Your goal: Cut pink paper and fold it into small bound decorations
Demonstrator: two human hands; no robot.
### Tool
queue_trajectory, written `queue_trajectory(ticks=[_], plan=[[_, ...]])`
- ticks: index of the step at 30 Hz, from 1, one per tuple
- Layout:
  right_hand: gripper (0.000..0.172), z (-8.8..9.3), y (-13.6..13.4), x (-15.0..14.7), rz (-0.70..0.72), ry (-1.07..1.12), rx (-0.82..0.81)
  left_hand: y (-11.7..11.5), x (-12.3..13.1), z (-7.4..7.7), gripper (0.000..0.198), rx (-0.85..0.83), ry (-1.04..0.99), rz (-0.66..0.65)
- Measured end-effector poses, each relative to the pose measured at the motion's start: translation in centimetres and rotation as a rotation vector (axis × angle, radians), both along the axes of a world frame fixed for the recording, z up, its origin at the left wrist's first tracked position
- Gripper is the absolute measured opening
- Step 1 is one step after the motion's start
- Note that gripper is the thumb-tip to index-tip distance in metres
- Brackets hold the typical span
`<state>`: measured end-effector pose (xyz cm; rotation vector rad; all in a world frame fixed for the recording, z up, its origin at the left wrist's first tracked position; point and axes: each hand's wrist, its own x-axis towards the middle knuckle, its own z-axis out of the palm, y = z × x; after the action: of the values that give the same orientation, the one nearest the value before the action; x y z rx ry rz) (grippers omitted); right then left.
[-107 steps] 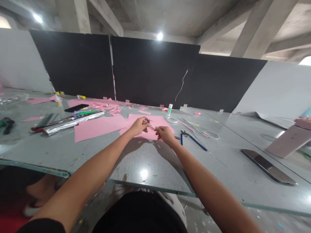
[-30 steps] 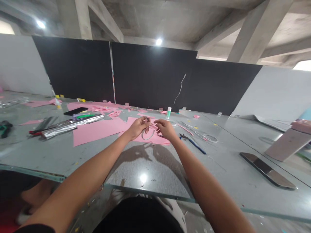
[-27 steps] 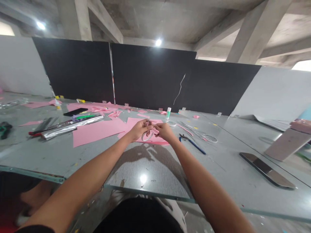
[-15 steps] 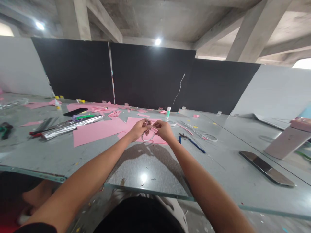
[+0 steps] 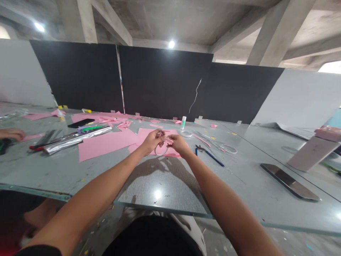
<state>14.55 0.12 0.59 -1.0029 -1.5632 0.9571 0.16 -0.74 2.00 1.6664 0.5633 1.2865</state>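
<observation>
"What's being held?"
"The right hand (image 5: 179,144) pinches a pink paper bit (image 5: 168,141), over a pink sheet (image 5: 143,134). The left hand (image 5: 153,141) pinches a white ring (image 5: 161,155)."
"Is the paper strong?"
"Probably light, bendy, easy to tear. Pinch its edges softly."
"Around it?"
"A smooth grey table (image 5: 106,181), black boards (image 5: 165,78), a concrete ceiling (image 5: 151,21)."

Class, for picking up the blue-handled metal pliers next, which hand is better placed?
Right, probably: the right hand is nearer the pliers, which lie on its outer side; the left hand is farther away.
</observation>
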Motion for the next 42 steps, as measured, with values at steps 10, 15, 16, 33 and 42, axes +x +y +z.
queue_trajectory(ticks=[10,15,16,33,42], plan=[[0.019,-0.2,1.3,3.6,-0.292,0.478,-0.044,0.5,-0.9,0.7,0.025,0.070,-0.040,0.110],[0.018,0.3,0.3,4.2,-0.394,0.045,0.168,2.6,-3.1,0.1,0.017,0.113,0.193,0.252],[0.016,0.4,0.0,3.7,-0.391,-0.039,0.208,2.8,-3.2,-0.1,0.015,0.119,0.240,0.298],[0.016,0.7,-1.6,-0.1,-0.168,-0.184,0.274,1.6,-0.7,-1.1,0.035,-0.094,-0.200,0.247],[0.018,0.8,-2.1,-0.3,-0.136,-0.216,0.293,1.5,-0.5,-0.9,0.035,-0.022,-0.112,0.282]])
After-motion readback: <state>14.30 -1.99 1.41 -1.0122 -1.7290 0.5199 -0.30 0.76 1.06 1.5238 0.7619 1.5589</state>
